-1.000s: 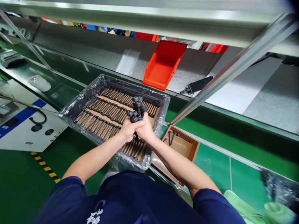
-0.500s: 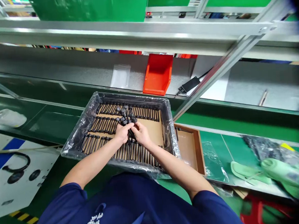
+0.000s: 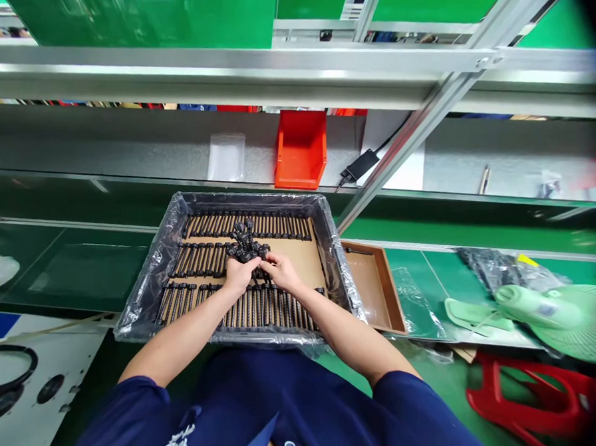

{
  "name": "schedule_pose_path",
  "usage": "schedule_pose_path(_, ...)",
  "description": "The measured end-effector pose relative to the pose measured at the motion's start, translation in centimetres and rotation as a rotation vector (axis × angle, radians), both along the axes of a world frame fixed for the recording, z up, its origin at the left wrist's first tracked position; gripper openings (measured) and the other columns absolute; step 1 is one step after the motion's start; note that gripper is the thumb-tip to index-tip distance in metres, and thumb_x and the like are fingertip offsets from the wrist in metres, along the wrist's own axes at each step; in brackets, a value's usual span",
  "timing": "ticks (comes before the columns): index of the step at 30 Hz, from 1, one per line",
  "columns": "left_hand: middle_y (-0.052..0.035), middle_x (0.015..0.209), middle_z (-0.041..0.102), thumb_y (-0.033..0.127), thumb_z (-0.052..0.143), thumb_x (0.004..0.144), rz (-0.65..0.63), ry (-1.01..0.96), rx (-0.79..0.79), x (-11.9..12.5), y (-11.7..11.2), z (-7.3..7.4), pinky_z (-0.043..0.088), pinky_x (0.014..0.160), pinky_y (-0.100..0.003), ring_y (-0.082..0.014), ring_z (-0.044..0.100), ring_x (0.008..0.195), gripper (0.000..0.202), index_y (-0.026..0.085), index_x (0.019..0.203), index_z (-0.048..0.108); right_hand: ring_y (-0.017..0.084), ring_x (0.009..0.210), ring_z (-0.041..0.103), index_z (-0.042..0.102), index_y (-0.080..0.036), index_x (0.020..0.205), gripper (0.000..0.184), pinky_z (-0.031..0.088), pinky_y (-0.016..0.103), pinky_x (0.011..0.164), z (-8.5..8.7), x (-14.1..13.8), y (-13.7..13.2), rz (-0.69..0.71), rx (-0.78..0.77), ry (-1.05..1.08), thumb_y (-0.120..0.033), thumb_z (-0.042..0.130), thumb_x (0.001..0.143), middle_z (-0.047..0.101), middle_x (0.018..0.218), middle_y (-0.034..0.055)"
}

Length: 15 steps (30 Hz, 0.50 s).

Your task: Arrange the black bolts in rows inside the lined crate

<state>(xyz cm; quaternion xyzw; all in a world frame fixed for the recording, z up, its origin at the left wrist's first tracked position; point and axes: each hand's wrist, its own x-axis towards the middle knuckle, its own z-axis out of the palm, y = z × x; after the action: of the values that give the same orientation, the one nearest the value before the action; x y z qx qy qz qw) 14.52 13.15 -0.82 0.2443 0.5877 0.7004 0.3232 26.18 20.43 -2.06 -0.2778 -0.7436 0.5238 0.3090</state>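
My left hand [image 3: 241, 274] is closed around a bunch of thin black parts with thick heads [image 3: 244, 242], their heads pointing up and away from me. Beside it, my right hand [image 3: 282, 272] pinches at the same bunch, the fingertips of both hands close together. What exactly the right fingertips grip is too small to tell. Under both hands lies a black tray [image 3: 146, 284] lined with clear plastic film. Rows of the same black-headed parts [image 3: 200, 260] lie side by side in it on brown cardboard [image 3: 300, 259], which is bare at the middle right.
A shallow brown box [image 3: 392, 298] with one dark part inside adjoins the tray's right side. On the shelf behind are a red bin [image 3: 301, 149], a clear bag [image 3: 226, 157] and a black adapter [image 3: 362, 165]. A green fan [image 3: 542, 310] lies right; a metal post [image 3: 399, 151] slants behind.
The view has shifted a little, so the surroundings sit further left. Both hands stay together at the bunch, whose heads now lean slightly differently.
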Motion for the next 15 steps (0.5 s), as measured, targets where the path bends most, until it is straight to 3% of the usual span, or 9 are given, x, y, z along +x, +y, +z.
schedule_pose_path(5,-0.0056,0.082,0.074,0.021,0.078,0.057,-0.017,0.052,-0.019,-0.7,0.2,0.6,0.053,0.076,-0.033,-0.0219,0.068,0.08,0.023,0.013,0.077,0.07,0.014,0.064,0.046,0.056,-0.018,0.066,0.024,0.038,0.026,0.06,0.5,-0.5,-1.0,0.03,-0.089,-0.026,-0.038,0.057,0.08,0.049,0.062,-0.0019)
schedule_pose_path(9,-0.004,0.082,0.073,0.022,0.076,0.059,0.01,0.081,-0.013,-1.3,0.1,1.5,0.053,0.075,-0.031,-0.0195,0.067,0.076,0.02,0.014,0.076,0.07,0.014,0.062,0.051,0.059,-0.018,0.068,0.027,0.042,0.027,0.062,1.5,-0.3,-0.1,0.048,-0.323,0.046,-0.043,0.062,0.077,0.058,0.063,-0.0006)
schedule_pose_path(12,-0.0046,0.085,0.073,0.022,0.076,0.06,0.069,0.133,-0.017,-2.3,0.1,2.3,0.052,0.079,-0.031,-0.0193,0.067,0.079,0.02,0.015,0.077,0.07,0.014,0.065,0.054,0.062,-0.017,0.075,0.027,0.044,0.026,0.064,1.6,1.0,2.5,-0.129,-0.42,0.079,-0.043,0.065,0.072,0.061,0.069,0.001)
schedule_pose_path(15,-0.0049,0.083,0.073,0.022,0.077,0.058,0.092,0.182,-0.058,-3.8,0.1,2.9,0.051,0.078,-0.03,-0.0194,0.067,0.077,0.02,0.014,0.075,0.071,0.011,0.057,0.046,0.057,-0.017,0.067,0.028,0.037,0.023,0.055,1.0,2.6,5.4,-0.304,-0.31,-0.073,-0.044,0.061,0.074,0.054,0.061,-0.0015)
